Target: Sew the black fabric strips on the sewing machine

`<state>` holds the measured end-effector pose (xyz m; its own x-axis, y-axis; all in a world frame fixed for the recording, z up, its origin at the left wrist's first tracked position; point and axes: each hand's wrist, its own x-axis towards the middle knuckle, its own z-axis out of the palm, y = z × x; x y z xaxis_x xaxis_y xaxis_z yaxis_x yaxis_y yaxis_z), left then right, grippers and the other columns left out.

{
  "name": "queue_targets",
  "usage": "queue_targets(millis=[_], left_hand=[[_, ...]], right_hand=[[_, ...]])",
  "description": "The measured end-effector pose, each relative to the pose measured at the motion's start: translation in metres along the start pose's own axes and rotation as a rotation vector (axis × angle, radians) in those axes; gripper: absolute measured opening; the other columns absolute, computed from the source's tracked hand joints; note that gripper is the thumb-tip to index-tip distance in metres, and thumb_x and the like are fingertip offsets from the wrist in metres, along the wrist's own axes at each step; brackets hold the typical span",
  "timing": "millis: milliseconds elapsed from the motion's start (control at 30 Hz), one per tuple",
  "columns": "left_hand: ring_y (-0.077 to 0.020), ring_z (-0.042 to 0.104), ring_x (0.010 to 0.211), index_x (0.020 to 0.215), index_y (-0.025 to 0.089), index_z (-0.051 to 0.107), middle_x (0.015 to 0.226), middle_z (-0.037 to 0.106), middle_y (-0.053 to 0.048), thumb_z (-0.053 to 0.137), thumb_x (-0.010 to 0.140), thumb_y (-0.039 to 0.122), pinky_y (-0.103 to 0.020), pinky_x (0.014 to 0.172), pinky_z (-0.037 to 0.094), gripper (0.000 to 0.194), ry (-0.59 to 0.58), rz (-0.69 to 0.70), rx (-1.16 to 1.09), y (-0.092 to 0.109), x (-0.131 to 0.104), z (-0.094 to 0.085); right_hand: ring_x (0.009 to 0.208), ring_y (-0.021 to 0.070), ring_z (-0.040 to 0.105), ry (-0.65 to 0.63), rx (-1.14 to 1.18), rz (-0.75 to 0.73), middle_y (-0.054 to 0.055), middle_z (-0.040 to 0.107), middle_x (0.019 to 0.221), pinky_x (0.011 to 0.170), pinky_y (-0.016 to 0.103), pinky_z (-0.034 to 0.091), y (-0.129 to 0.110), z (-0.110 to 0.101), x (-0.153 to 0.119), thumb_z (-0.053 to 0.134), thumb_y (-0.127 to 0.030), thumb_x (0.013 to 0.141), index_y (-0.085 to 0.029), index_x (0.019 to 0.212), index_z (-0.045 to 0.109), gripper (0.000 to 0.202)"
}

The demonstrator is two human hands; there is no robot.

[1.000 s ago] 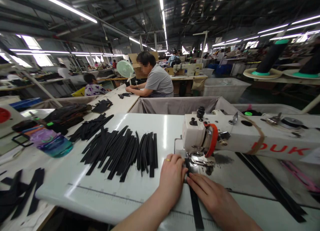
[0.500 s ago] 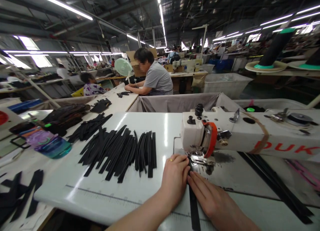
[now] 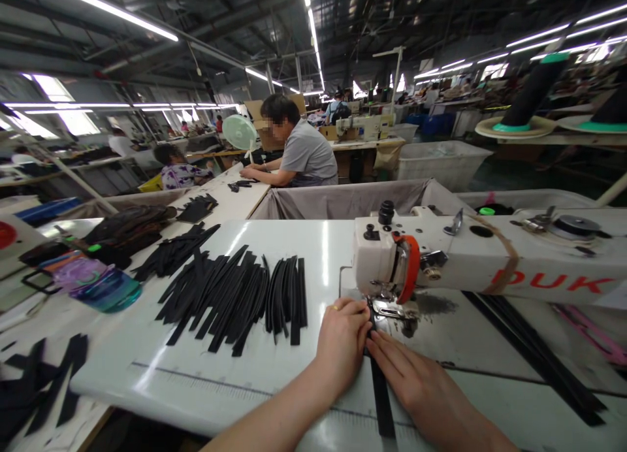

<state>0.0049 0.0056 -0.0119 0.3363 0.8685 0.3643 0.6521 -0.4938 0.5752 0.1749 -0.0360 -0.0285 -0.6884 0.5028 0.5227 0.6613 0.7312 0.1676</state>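
Before the head of the white sewing machine [image 3: 431, 256], I see a black strip [image 3: 381, 400] lying flat on the pale table [image 3: 328, 275], its far end at the metal presser foot [image 3: 386, 308]. The left hand [image 3: 343, 338] is just beside this foot, fingers bent and close together over the strip. The right hand [image 3: 414, 373] keeps its fingers straight, side by side, their tips touching the strip. Whether either hand pinches it, I cannot tell, because the fingers cover this part.

Left of the machine, bare tabletop makes open room between the left hand and a pile of loose strips [image 3: 235, 302]; nearer than this pile, ruler marks [image 3: 210, 378] run near the rounded table edge. Under the machine's arm, longer strips [image 3: 539, 357] lie slanting.

The strips are narrow and look like fabric, some slightly curved. The tabletop is smooth and shiny. Behind the machine, wrinkled grey cloth [image 3: 343, 204] hangs in folds.
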Motion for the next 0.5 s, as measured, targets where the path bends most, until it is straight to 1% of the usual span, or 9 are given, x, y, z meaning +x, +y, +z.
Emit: queue_targets(millis=[133,267,367,500], left_hand=[[-0.0245,0.059,0.102,0.091,0.018,0.071,0.110,0.071,-0.005,0.056,0.089,0.010,-0.042,0.089,0.051,0.018,-0.015,-0.022,0.012,0.0020,0.0016,-0.0006],[-0.0252,0.060,0.102,0.094,0.017,0.071,0.110,0.071,-0.007,0.054,0.090,0.010,-0.043,0.088,0.051,0.019,0.023,-0.033,0.022,0.0029,0.0001,0.0026],[-0.0252,0.060,0.103,0.095,0.017,0.072,0.110,0.071,-0.007,0.055,0.090,0.010,-0.044,0.089,0.051,0.020,0.044,-0.026,0.005,0.0023,-0.0016,0.0050],[-0.0258,0.061,0.102,0.096,0.019,0.073,0.109,0.072,-0.006,0.055,0.089,0.008,-0.045,0.088,0.051,0.023,0.047,-0.050,-0.018,0.0015,-0.0018,0.0061]], right_hand=[[0.105,0.0230,0.066,-0.017,0.018,0.014,0.015,0.069,0.115,0.084,0.032,0.059,0.0016,0.0014,0.0024,0.039,0.004,0.076,-0.005,0.116,0.064,0.048],[0.108,0.0212,0.065,-0.045,0.046,0.036,0.014,0.068,0.117,0.088,0.032,0.057,0.0018,-0.0013,0.0030,0.038,0.005,0.076,-0.008,0.119,0.062,0.050],[0.107,0.0208,0.065,-0.030,0.059,0.058,0.013,0.069,0.114,0.088,0.031,0.057,0.0008,-0.0035,0.0032,0.038,0.005,0.077,-0.008,0.118,0.062,0.049],[0.105,0.0216,0.065,-0.007,0.082,0.085,0.013,0.069,0.112,0.086,0.030,0.057,0.0008,-0.0032,0.0061,0.040,0.004,0.077,-0.007,0.117,0.062,0.047]])
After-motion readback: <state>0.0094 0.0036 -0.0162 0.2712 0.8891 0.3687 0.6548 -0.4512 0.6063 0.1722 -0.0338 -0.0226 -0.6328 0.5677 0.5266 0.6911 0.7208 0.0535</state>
